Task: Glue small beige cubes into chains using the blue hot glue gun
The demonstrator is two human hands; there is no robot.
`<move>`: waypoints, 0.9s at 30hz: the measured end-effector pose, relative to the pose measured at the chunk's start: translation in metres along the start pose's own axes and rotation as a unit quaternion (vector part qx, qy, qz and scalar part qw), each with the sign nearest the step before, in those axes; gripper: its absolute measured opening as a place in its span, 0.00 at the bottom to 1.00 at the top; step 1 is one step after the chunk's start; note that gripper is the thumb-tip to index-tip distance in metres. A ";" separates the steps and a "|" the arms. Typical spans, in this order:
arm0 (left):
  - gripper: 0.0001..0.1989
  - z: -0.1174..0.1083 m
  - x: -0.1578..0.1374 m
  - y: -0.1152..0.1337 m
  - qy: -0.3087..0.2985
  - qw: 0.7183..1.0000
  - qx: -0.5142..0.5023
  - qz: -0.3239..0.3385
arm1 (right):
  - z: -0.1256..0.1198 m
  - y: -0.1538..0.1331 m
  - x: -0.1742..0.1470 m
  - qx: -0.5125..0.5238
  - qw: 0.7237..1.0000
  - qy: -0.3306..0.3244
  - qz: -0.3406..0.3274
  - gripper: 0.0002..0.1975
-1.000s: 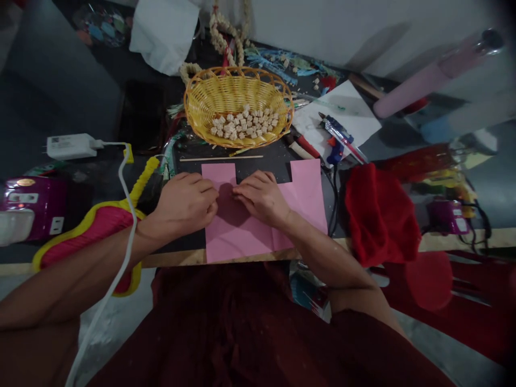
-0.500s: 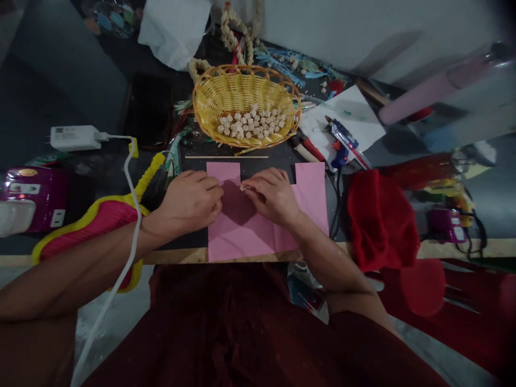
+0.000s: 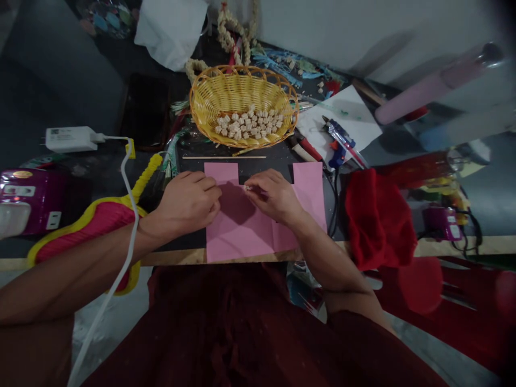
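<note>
right hand (image 3: pixel 274 196): i see fingers closed in a pinch on a small pale piece (image 3: pixel 247 188), over the pink sheet (image 3: pixel 237 242) near its notch. left hand (image 3: pixel 191 199): fingers curled under at the sheet's left side; i can't tell if they grip anything. progress, my read: one piece out and in hand, the pile of similar pieces (image 3: pixel 250 123) in the yellow basket (image 3: pixel 242 86) is what's left. the pale strand (image 3: pixel 228 32) behind looks like the same stuff, already joined. held piece is too small for me to judge how far worked. thin stick (image 3: pixel 223 157) lies between basket and sheet.
</note>
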State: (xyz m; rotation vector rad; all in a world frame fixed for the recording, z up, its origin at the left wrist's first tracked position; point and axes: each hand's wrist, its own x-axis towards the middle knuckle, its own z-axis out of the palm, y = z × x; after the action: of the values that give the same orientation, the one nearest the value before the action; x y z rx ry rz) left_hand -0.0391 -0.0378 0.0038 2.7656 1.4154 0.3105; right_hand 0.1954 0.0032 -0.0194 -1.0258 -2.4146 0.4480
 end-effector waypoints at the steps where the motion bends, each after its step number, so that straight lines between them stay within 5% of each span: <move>1: 0.11 0.000 0.000 0.000 0.000 1.000 0.000 0.001 | -0.001 0.000 0.000 -0.003 1.000 -0.004 -0.007 0.05; 27: 0.11 -0.002 -0.004 0.005 0.013 0.996 -0.075 0.045 | 0.001 -0.010 -0.003 -0.044 0.997 -0.061 -0.023 0.07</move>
State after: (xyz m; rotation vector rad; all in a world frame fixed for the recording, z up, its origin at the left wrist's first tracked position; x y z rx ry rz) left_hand -0.0383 -0.0440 0.0054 2.7169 1.2190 0.4389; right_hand 0.1909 -0.0058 -0.0166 -1.0053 -2.5817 0.4015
